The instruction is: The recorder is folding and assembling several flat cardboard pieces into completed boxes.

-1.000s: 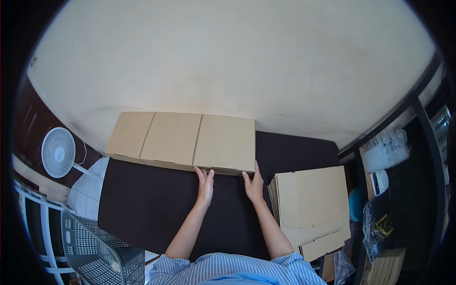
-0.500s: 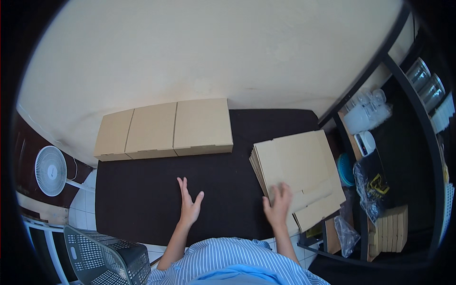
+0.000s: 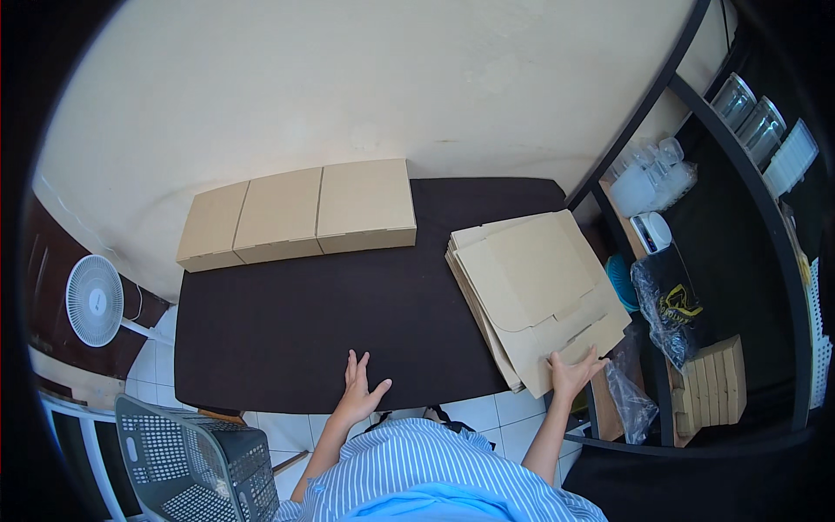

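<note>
My left hand (image 3: 358, 398) hovers over the near edge of the dark table (image 3: 304, 339), fingers spread and holding nothing. On the right, my right hand (image 3: 571, 378) touches the near edge of the top flat cardboard box blank (image 3: 526, 270), its thumb and fingers apart. That blank lies skewed on a stack of similar brown flattened blanks (image 3: 483, 317). Three folded cardboard boxes stand side by side against the wall at the back left: a left one (image 3: 210, 222), a middle one (image 3: 278, 209) and a right one (image 3: 365, 200).
Right of the table is a dark-framed shelf (image 3: 739, 143) with plastic containers (image 3: 648, 183), a white device (image 3: 651, 233), plastic-wrapped goods and several small cardboard pieces (image 3: 709, 387). A grey perforated basket (image 3: 187, 461) stands at the lower left. Behind it is a white fan (image 3: 94, 300).
My right hand has moved right and nearer, to the front edge of the blanks. The top blank now sits turned on the stack. My left hand stays open. The view has shifted slightly.
</note>
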### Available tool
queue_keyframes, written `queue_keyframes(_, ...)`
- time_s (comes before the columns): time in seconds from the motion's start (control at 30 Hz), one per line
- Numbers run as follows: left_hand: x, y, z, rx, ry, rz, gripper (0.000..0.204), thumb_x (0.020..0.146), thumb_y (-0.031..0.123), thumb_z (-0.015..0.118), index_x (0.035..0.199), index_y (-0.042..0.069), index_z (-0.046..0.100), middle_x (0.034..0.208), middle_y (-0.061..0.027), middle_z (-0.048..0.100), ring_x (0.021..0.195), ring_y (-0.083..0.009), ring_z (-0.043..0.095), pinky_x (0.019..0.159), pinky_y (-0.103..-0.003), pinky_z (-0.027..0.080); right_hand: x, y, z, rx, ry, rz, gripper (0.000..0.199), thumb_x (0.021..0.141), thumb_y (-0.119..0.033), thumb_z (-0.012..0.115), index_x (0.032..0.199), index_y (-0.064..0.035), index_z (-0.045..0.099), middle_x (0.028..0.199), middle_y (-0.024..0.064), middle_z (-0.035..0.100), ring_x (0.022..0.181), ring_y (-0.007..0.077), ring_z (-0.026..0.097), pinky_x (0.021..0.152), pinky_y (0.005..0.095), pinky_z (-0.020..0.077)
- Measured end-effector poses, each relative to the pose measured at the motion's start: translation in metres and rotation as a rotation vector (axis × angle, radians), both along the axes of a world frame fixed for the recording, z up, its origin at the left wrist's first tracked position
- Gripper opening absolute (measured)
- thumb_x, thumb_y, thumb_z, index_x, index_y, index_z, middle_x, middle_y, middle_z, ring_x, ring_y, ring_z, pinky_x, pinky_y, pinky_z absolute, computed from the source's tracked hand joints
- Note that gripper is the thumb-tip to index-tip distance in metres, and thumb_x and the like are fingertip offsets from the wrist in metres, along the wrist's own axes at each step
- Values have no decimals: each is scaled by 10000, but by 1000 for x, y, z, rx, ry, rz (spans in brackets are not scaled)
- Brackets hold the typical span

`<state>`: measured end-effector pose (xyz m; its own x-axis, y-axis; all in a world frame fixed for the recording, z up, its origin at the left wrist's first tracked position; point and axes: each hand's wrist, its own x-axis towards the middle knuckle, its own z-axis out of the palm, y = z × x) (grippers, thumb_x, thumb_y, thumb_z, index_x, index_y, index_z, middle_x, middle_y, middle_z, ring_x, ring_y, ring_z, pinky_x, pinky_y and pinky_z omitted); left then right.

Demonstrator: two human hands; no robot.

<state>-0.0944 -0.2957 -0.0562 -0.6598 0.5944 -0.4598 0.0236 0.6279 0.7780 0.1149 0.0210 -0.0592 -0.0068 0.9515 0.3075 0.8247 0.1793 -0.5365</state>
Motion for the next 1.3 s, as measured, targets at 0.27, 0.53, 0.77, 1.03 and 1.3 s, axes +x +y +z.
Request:
queue_keyframes(0.27, 18, 12, 1, 30, 54, -49, 820, 826, 390, 573, 1393, 6, 122, 1443, -271, -10, 1343, -405, 18, 1076, -467, 146, 25, 4, 6, -223, 155, -56, 730, 553, -229, 794, 1197, -55, 498, 1227, 225, 395, 1168, 356, 387, 981, 397, 327)
queue_keyframes(0.53, 43, 79, -15, 466, -532, 65, 799, 881, 362, 536, 1395, 1, 43, 1401, -226, 234, 1254, -291, 351, 955, -402, 392, 38, -51, 2, -152, 825, 186, 582, 762, 14, 616, 1269, -74, 344, 1128, 126, 452, 899, 227, 577, 564, 277, 525)
queue_keyframes(0.77, 83, 145, -3, 473, -901, -4, 732, 884, 350, 541, 1357, -18, 121, 1262, -203, 416, 1183, -276, 432, 952, -416, 408, 65, -32, 28, -166, 882, 273, 661, 786, 59, 584, 1339, -5, 229, 1158, 130, 441, 1024, 214, 517, 836, 317, 476)
queue_keyframes(1.03, 113, 174, -15, 714, -770, 128, 564, 824, -12, 568, 1196, 85, 155, 1219, -162, 401, 1107, -269, 481, 804, -422, 501, 61, -41, 43, -219, 1057, 326, 609, 714, 67, 596, 1266, 21, 344, 1225, 129, 431, 1097, 216, 473, 926, 334, 394)
queue_keyframes(1.3, 65, 94, -16, 629, -739, 41, 733, 821, 37, 607, 1353, 115, 108, 1259, -166, 445, 1144, -256, 475, 926, -420, 424, 102, 3, 12, -723, 1387, 273, 231, 810, -165, 546, 996, -30, 553, 951, 63, 598, 893, 187, 584, 763, 297, 462)
